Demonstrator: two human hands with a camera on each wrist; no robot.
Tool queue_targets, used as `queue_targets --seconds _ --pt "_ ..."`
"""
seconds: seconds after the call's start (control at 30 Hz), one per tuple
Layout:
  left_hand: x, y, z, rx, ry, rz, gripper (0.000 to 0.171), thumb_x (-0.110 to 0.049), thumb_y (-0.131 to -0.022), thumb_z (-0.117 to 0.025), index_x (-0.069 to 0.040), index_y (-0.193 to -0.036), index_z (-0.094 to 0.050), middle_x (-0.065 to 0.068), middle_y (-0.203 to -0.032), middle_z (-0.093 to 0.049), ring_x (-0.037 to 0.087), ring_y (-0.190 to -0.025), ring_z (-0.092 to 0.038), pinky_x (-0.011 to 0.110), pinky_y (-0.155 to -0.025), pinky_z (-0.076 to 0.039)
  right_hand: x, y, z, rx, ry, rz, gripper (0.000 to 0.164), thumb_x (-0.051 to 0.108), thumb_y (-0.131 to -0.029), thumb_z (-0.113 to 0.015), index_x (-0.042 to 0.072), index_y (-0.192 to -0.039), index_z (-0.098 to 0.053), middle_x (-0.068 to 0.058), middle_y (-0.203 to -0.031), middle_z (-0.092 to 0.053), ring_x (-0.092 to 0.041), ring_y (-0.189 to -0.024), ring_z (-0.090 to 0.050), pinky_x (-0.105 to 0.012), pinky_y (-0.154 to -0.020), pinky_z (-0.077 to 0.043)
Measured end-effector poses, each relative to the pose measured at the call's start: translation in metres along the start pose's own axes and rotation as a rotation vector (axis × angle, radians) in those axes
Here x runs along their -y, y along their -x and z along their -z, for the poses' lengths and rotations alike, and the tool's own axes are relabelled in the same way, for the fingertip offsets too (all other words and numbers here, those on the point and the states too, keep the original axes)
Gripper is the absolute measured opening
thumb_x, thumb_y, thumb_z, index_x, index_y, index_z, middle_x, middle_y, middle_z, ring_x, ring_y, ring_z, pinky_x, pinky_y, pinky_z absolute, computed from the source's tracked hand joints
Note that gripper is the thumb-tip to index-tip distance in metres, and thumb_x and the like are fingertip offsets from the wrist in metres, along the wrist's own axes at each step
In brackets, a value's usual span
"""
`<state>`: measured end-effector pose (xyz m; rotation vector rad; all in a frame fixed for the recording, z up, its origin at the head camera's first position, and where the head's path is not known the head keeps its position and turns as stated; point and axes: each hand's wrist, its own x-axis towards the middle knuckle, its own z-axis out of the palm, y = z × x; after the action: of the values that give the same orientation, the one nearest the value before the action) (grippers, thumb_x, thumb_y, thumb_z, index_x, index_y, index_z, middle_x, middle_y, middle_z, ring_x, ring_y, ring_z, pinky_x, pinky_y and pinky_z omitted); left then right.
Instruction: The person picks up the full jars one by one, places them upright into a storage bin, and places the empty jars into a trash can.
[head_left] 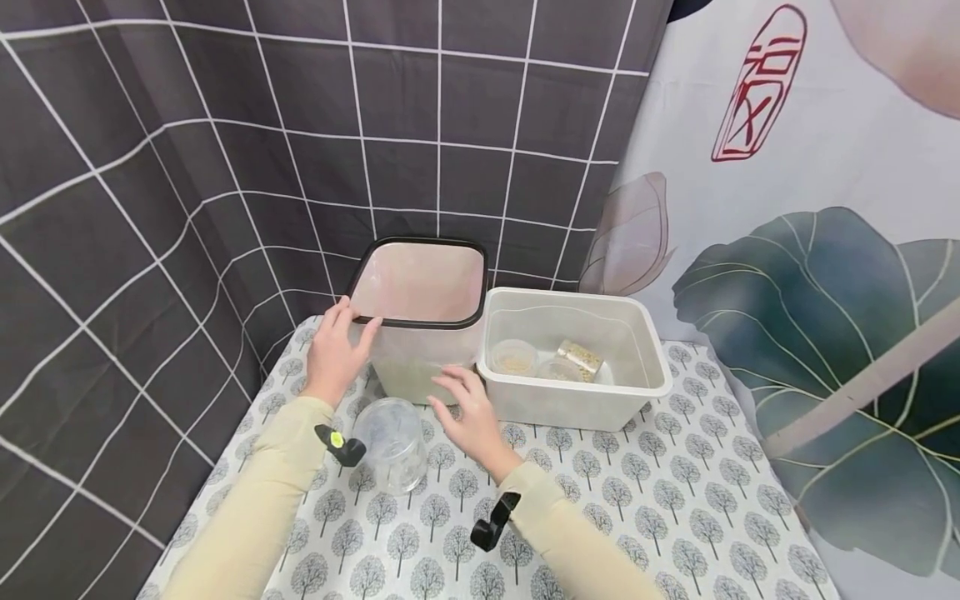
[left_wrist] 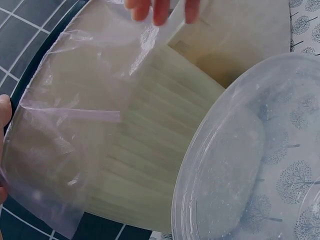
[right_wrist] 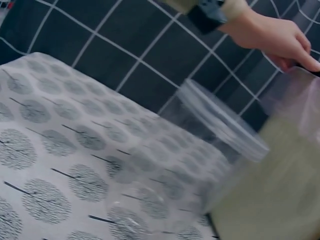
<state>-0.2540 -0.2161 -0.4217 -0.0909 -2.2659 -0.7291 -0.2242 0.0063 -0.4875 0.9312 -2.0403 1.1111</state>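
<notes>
My left hand (head_left: pixel 333 354) holds the front left corner of a trash bin (left_wrist: pixel 145 165), with thumb and fingers at its black rim (head_left: pixel 423 323). A thin, pinkish plastic bag (left_wrist: pixel 65 135) lines the bin and folds down over its outside. My right hand (head_left: pixel 468 412) hovers in front of the bin near its lower right side, fingers spread loosely and nothing in them. Between the forearms a large clear plastic jar (head_left: pixel 401 467) stands on the tablecloth; the right wrist view shows its ridged upper band (right_wrist: pixel 220 120) close to the bin.
Right beside the bin is a white rectangular tub (head_left: pixel 570 404). Inside it are a clear round container (head_left: pixel 513 357) and a clear jar (head_left: pixel 579 358) lying on its side with small yellowish pieces. A dark gridded curtain (head_left: pixel 480 100) hangs behind the tree-patterned tablecloth (head_left: pixel 645 508).
</notes>
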Motion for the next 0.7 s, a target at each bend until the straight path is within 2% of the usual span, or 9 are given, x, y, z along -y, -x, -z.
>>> queue_targets --seconds 0.2,0.43,0.57,0.7 --pt "-0.003 0.001 0.001 -0.001 0.007 -0.006 0.038 -0.032 -0.087 -0.064 0.003 -0.101 -0.06 0.023 -0.128 -0.05 0.037 -0.118 -0.048 0.052 -0.088 -0.045 0.013 0.017 -0.011 0.092 -0.087 -0.073 0.031 0.017 -0.081 -0.071 0.004 -0.107 -0.063 -0.019 -0.124 -0.053 -0.029 -0.116 -0.05 -0.04 -0.096 -0.043" --pt "-0.002 0.002 0.0 -0.006 0.001 -0.011 0.038 -0.033 -0.087 -0.064 0.003 -0.101 -0.06 0.023 -0.128 -0.05 0.037 -0.118 -0.048 0.052 -0.087 -0.046 0.022 0.038 -0.024 0.25 -0.163 -0.138 0.047 0.032 -0.079 -0.073 0.007 -0.116 -0.061 -0.015 -0.137 -0.043 -0.029 -0.123 -0.045 -0.047 -0.095 -0.042" --pt "-0.001 0.002 -0.001 -0.015 0.005 -0.013 0.038 -0.032 -0.087 -0.064 0.003 -0.102 -0.06 0.023 -0.128 -0.051 0.037 -0.118 -0.048 0.052 -0.088 -0.045 0.022 0.045 -0.031 0.281 -0.169 -0.125 0.054 0.034 -0.072 -0.078 0.007 -0.116 -0.061 -0.015 -0.14 -0.039 -0.031 -0.124 -0.043 -0.048 -0.097 -0.04" --pt "-0.001 0.003 -0.002 -0.028 0.016 -0.014 0.038 -0.031 -0.088 -0.064 0.004 -0.103 -0.061 0.023 -0.128 -0.051 0.036 -0.118 -0.048 0.051 -0.09 -0.045 0.023 0.048 -0.037 0.305 -0.161 -0.149 0.06 0.038 -0.068 -0.08 0.009 -0.117 -0.061 -0.013 -0.144 -0.034 -0.032 -0.126 -0.04 -0.05 -0.096 -0.04"
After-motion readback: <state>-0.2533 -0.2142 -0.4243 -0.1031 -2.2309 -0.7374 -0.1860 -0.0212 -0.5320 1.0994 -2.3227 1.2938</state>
